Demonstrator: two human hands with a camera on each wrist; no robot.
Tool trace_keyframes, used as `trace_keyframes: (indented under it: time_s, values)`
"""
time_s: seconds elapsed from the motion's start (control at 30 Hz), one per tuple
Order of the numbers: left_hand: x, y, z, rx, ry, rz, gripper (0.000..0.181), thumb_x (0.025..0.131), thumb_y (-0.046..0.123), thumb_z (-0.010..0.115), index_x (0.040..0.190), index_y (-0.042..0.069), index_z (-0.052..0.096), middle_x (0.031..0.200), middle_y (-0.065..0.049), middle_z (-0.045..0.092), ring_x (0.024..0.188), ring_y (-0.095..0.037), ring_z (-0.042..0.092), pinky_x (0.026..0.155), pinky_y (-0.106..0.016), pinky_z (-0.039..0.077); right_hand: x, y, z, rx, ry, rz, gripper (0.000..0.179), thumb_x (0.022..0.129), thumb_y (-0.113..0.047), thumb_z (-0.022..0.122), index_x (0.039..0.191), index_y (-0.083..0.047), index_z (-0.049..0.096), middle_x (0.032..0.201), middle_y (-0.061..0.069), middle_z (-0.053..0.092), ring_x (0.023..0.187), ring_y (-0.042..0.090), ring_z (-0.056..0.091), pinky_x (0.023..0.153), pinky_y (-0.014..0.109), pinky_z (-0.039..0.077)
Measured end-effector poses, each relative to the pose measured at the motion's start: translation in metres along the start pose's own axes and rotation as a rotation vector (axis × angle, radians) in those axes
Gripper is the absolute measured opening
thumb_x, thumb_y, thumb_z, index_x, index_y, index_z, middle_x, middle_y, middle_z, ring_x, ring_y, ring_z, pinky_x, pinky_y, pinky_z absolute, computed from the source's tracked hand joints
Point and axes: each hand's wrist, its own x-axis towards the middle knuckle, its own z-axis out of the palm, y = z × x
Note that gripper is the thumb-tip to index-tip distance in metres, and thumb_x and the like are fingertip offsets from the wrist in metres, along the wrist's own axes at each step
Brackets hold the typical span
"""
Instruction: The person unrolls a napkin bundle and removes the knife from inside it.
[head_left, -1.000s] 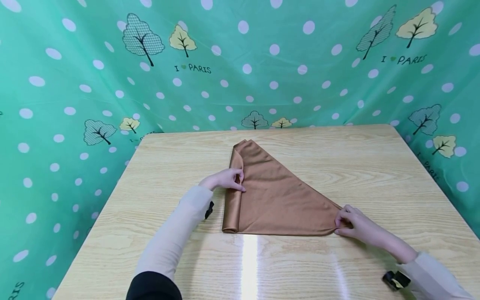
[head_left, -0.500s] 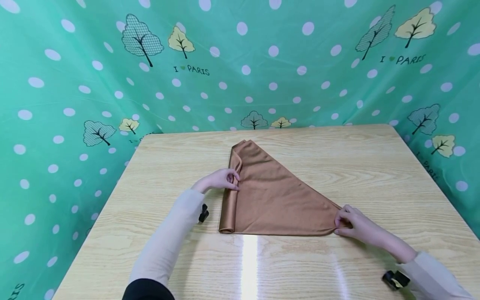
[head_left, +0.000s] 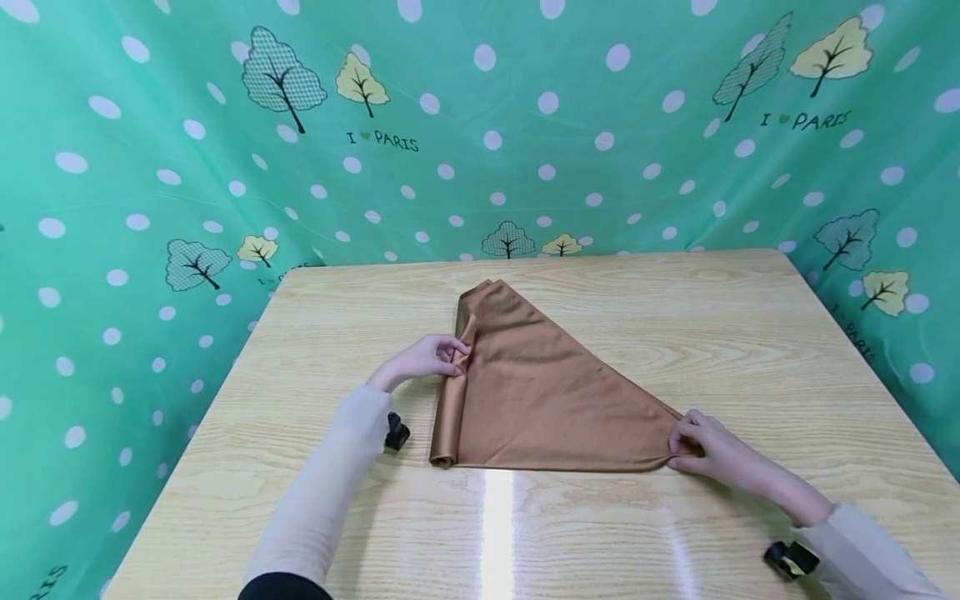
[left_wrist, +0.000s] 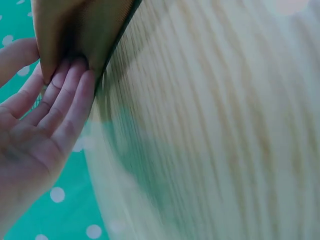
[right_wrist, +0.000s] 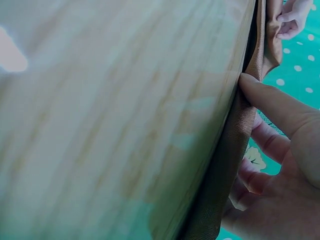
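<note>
Brown cloth [head_left: 555, 392] with a soft sheen lies across the middle of the tabletop [head_left: 735, 333], its left side wound into a roll [head_left: 448, 425]. The left hand [head_left: 420, 358] pinches the roll around its middle, and the right hand [head_left: 716, 454] pinches the narrow end at the right. The tips of the left hand's fingers vanish under a fold, and part of the right hand's fingers is covered by the cloth's edge. In the left wrist view the cloth is cut off at the top; in the right wrist view it is seen nearly edge-on. How many layers lie within it cannot be told. The near edge of the tabletop falls outside the head view.

One cloth, two hands and two pale sleeves are in sight, with one black band [head_left: 285, 586] on the left arm and a small black device by each wrist. Behind hangs one green curtain [head_left: 600, 92] with white dots and several printed trees.

The flat part makes a rough triangle, broad at the left and tapering toward the near right; its long axis runs left to right. Its near edge is almost straight, its far edge slanting. The roll runs near to far, its far end leaning slightly right.
</note>
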Motion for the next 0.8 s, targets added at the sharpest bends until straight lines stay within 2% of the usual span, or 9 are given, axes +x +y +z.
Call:
trace_keyframes:
  time_s: [0.2, 0.47, 0.8]
  values:
    - [-0.010, -0.006, -0.003, -0.104, 0.054, -0.035, 0.039, 0.073, -0.004, 0.065, 0.111, -0.006, 0.053, 0.083, -0.005, 0.048, 0.068, -0.010, 0.048, 0.063, -0.021, 0.042, -0.001, 0.001, 0.001, -0.003, 0.004, 0.001, 0.028, 0.064, -0.007, 0.075, 0.072, -0.020, 0.052, 0.076, -0.010, 0.038, 0.068, 0.002, 0.033, 0.057, 0.018, 0.028]
    - [-0.022, -0.015, -0.008, -0.219, 0.082, -0.059, 0.046, 0.074, -0.007, 0.062, 0.118, -0.007, 0.047, 0.086, -0.007, 0.046, 0.067, -0.009, 0.050, 0.064, -0.023, 0.045, 0.000, 0.001, 0.001, -0.001, -0.002, -0.001, 0.028, 0.065, -0.006, 0.075, 0.073, -0.019, 0.052, 0.076, -0.009, 0.038, 0.068, 0.002, 0.033, 0.057, 0.018, 0.029]
    - [-0.032, -0.023, -0.012, -0.203, 0.107, -0.079, 0.047, 0.076, -0.006, 0.060, 0.120, -0.009, 0.044, 0.090, -0.011, 0.053, 0.074, -0.011, 0.055, 0.069, -0.023, 0.047, 0.000, 0.001, 0.002, -0.002, -0.003, 0.001, 0.028, 0.065, -0.006, 0.075, 0.073, -0.019, 0.052, 0.076, -0.009, 0.038, 0.068, 0.002, 0.034, 0.057, 0.018, 0.029]
